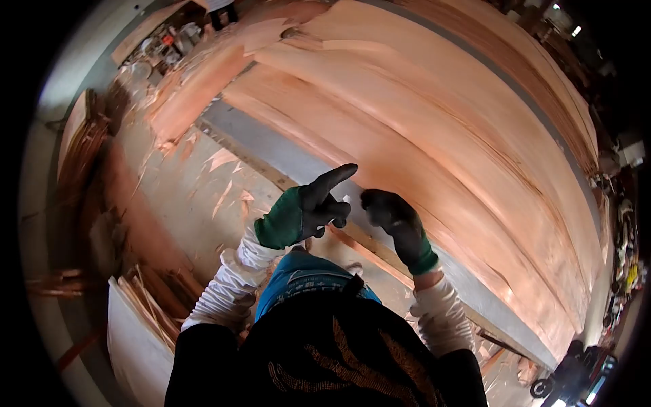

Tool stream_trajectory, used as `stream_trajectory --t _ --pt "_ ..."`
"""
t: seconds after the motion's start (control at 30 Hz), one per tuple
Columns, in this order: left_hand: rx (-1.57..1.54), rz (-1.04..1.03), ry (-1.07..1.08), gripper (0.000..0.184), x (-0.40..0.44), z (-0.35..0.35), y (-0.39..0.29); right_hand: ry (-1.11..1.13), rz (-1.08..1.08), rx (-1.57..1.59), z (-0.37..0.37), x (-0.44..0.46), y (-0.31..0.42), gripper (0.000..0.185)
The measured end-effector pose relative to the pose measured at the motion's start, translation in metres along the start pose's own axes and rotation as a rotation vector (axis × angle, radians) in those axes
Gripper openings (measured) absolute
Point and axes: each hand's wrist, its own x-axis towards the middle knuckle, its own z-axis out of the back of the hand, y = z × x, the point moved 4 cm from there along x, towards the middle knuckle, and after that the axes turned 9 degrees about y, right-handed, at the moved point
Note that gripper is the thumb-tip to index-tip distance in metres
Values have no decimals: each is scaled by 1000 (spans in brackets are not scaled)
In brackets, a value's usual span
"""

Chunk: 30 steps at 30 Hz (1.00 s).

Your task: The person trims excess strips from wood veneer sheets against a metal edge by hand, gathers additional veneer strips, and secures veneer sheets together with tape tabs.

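Observation:
My left hand (317,207), in a black-coated glove with a green cuff, is held above the near edge of a grey-topped table (271,146). Its index finger points out to the right while the others are partly bent and apart; I see nothing held in it. Just to the right, my right hand (393,220) wears the same kind of glove. Its fingers are curled in, and whatever they may hold is hidden. A small pale speck shows between the hands, too small to name. Beyond them, large reddish wood veneer sheets (407,142) lie overlapping on the table.
Torn veneer scraps (220,159) litter the concrete floor at left. A stack of sheets (146,312) leans at lower left, with a further wood pile (85,146) by the wall. A wheeled machine (576,376) stands at lower right. Another person (220,12) is at the far end.

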Motion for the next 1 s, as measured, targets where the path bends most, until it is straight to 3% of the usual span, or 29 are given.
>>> stream_trajectory --t 0.13,0.27,0.3,0.4,0.53,0.6,0.63,0.7,0.73,0.77,0.87,0.9,1.0 --pt "48 -117 -30 70 -12 33 23 267 -86 115 -37 76 -17 38" --pt "-2 -56 -36 70 -20 87 45 254 -66 123 -55 135 -37 38" --pt "-39 -21 -42 70 -21 103 52 178 -73 102 -58 150 -40 37" --pt "-240 -175 -82 69 -17 156 99 -15 -83 3 -77 202 -44 31" --pt "-499 -152 11 39 -11 224 190 -155 -98 -135 -97 281 -73 16" --pt "-691 -45 -18 30 -26 267 202 -209 -154 -168 -110 320 -104 13" --pt "-784 10 -34 26 -32 286 209 -170 -92 -196 -122 341 -114 14" --pt "-486 -31 -136 22 -41 327 227 -197 -154 -339 -130 380 -133 24" --pt "-555 50 -166 21 -46 345 236 -212 -186 -409 -132 399 -137 29" --pt "-629 130 -201 20 -51 363 245 -260 -318 -670 -129 419 -143 29" --pt "-691 239 -374 20 -60 412 271 -268 -44 -844 -126 482 -165 29" --pt "-619 208 -422 21 -60 427 277 -261 -57 -803 -125 503 -173 33" --pt "-560 232 -499 27 -48 464 277 -211 176 -1227 -132 564 -178 35"
